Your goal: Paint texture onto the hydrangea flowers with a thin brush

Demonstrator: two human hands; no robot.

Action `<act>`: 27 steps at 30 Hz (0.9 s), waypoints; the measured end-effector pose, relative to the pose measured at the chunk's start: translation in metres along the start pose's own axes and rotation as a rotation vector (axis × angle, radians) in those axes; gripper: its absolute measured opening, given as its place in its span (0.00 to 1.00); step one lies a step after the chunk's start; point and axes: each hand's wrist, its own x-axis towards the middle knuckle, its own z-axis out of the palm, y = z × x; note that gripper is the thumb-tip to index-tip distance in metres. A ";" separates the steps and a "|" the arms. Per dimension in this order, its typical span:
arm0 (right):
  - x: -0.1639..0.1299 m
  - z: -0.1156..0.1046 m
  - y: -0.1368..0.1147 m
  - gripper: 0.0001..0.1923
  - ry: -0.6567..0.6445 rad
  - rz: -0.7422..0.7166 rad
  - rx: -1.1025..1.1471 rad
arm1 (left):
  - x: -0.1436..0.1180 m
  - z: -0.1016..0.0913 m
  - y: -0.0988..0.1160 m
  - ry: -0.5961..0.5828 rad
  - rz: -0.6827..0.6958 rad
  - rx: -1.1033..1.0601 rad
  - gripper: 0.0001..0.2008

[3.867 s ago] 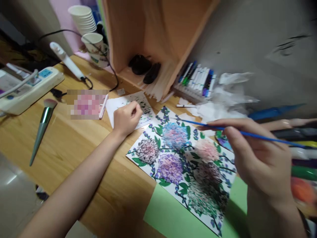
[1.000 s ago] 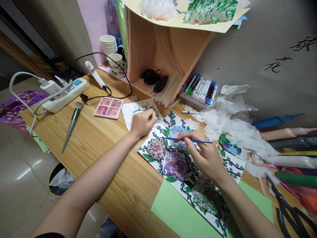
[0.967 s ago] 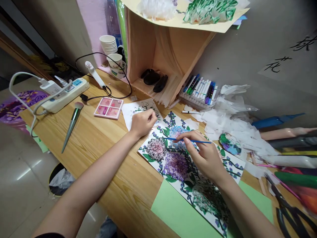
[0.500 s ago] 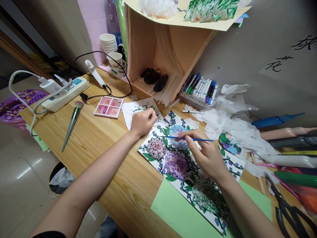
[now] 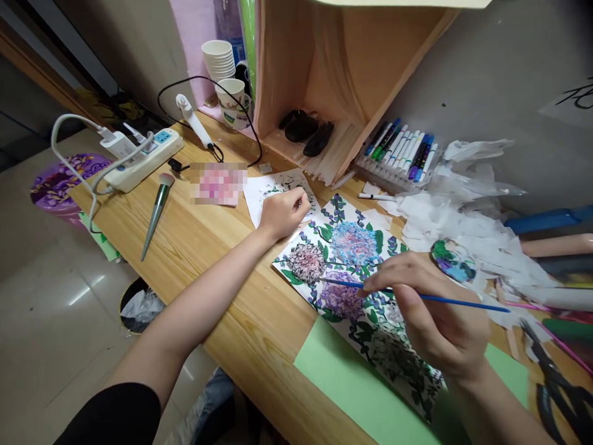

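Observation:
In my right hand (image 5: 440, 315) a thin paintbrush (image 5: 463, 302) with a blue handle is pinched between thumb and fingers. Its bristles point left, over the painting (image 5: 356, 242), near the border of the dark pinkish flower and the purple one. Blue, pink, purple and green-white blooms with dark leaves cover the white sheet; my right hand and forearm hide part of it. My left hand (image 5: 285, 213) rests as a fist at the sheet's upper left edge, on a smaller white paper (image 5: 257, 194) with paint dabs. Nothing shows in that fist.
Green paper (image 5: 324, 371) lies under the painting. To its right are a paint-smeared palette (image 5: 453, 259), crumpled tissues (image 5: 426, 216) and black scissors (image 5: 560, 383). Markers (image 5: 407, 148) stand behind. Leftward lie a makeup brush (image 5: 156, 216), a blurred pink item (image 5: 217, 184) and a power strip (image 5: 143, 161).
My right hand has moved toward me and right, taking the brush tip from beside the blue flower down to the purple one. The camera view has shifted; my left fist stays on the paper.

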 end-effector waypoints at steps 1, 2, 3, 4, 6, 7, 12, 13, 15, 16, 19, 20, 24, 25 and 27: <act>-0.003 -0.001 -0.001 0.11 -0.008 -0.017 0.015 | 0.000 0.000 0.000 0.001 -0.001 -0.002 0.13; -0.005 -0.001 -0.001 0.11 -0.012 -0.028 0.032 | 0.000 0.000 0.000 0.002 0.000 -0.005 0.13; -0.008 -0.001 0.000 0.12 -0.018 -0.031 0.045 | 0.000 0.001 -0.001 0.004 0.001 -0.007 0.13; -0.012 -0.001 0.002 0.12 -0.026 -0.024 0.053 | 0.000 0.001 -0.001 0.007 0.002 -0.010 0.13; -0.019 0.001 0.005 0.12 -0.045 0.007 0.059 | 0.000 0.001 -0.001 0.014 0.008 -0.012 0.13; -0.022 0.003 0.007 0.12 -0.052 0.020 0.058 | 0.000 0.001 -0.001 0.017 0.011 -0.013 0.13; -0.031 0.010 0.009 0.11 -0.058 0.003 0.026 | 0.001 0.002 -0.002 0.035 0.021 -0.010 0.12; -0.031 0.011 0.009 0.11 -0.059 -0.007 0.018 | 0.001 0.002 -0.002 0.037 0.022 -0.008 0.12; -0.031 0.013 0.009 0.11 -0.064 -0.021 0.001 | 0.001 0.002 -0.002 0.038 0.021 -0.006 0.13; -0.031 0.013 0.009 0.11 -0.070 -0.025 -0.010 | 0.001 0.002 -0.002 0.038 0.019 -0.006 0.13; -0.030 0.013 0.010 0.10 -0.087 -0.028 -0.038 | 0.002 0.001 -0.002 0.034 0.013 -0.007 0.13; -0.030 0.013 0.010 0.10 -0.093 -0.028 -0.045 | 0.002 0.001 -0.002 0.032 0.012 -0.007 0.13; -0.030 0.013 0.010 0.10 -0.102 -0.032 -0.053 | 0.002 0.002 -0.002 0.035 0.015 -0.003 0.13; -0.030 0.013 0.010 0.10 -0.103 -0.032 -0.050 | 0.002 0.002 -0.002 0.039 0.020 0.001 0.13; -0.030 0.014 0.010 0.09 -0.112 -0.035 -0.047 | 0.001 0.003 -0.003 0.045 0.030 0.007 0.13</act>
